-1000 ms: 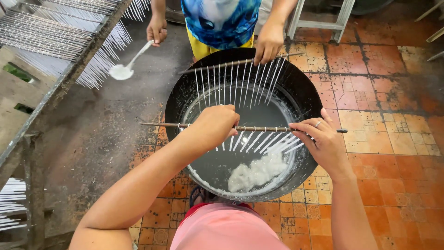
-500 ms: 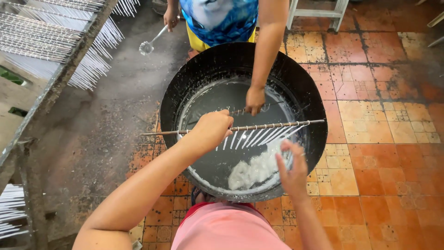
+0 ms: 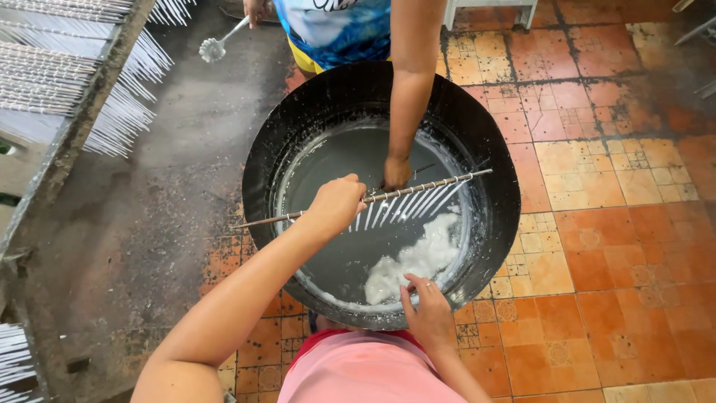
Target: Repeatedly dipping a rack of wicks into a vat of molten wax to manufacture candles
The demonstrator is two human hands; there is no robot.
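A big black pan (image 3: 496,153) on the floor holds grey liquid and a white waxy lump (image 3: 418,261). My left hand (image 3: 337,203) grips a thin rod (image 3: 418,188) from which several white coated strands hang slanting over the liquid. My right hand (image 3: 430,313) rests on the pan's near rim beside the white lump, fingers apart and holding nothing. Across the pan another person reaches a hand (image 3: 396,172) down into the liquid with a second rod, and carries a ladle (image 3: 215,48) in the other hand.
A rack (image 3: 71,82) of hanging white strands runs along the left, above a dark stained floor. Orange tiles (image 3: 619,246) cover the floor to the right. White stool legs (image 3: 488,9) stand at the top.
My right hand let go of the rod's right end and came down to the pan's near rim. The other person lowered their rod into the liquid and lifted the ladle away.
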